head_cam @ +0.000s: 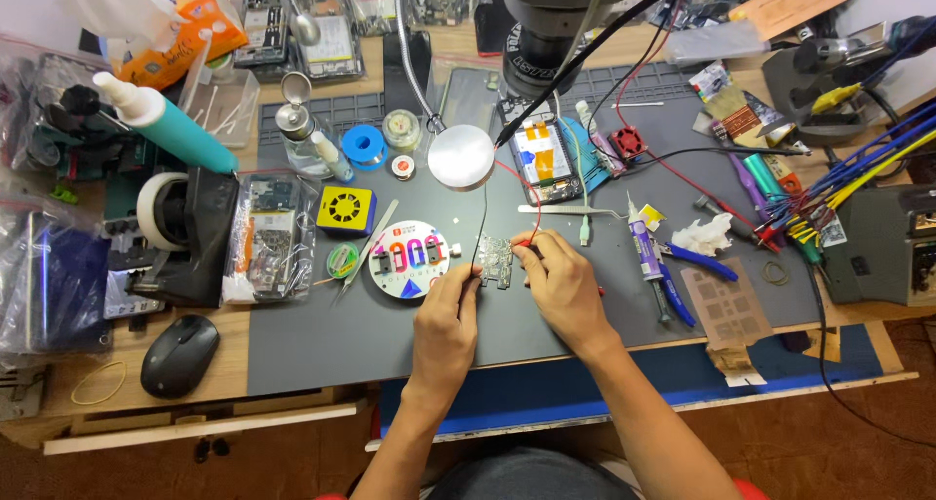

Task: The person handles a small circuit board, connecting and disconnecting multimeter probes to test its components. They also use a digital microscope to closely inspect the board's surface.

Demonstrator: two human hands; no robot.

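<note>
Probes meet on the small dark circuit board between my hands: left hand pinching the thin black lead, right hand closed on the red one, board not yet put down.

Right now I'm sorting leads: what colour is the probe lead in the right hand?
Red, in the head view.

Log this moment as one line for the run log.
left hand: black probe on circuit board | right hand: red probe on board | surface: grey mat
</note>
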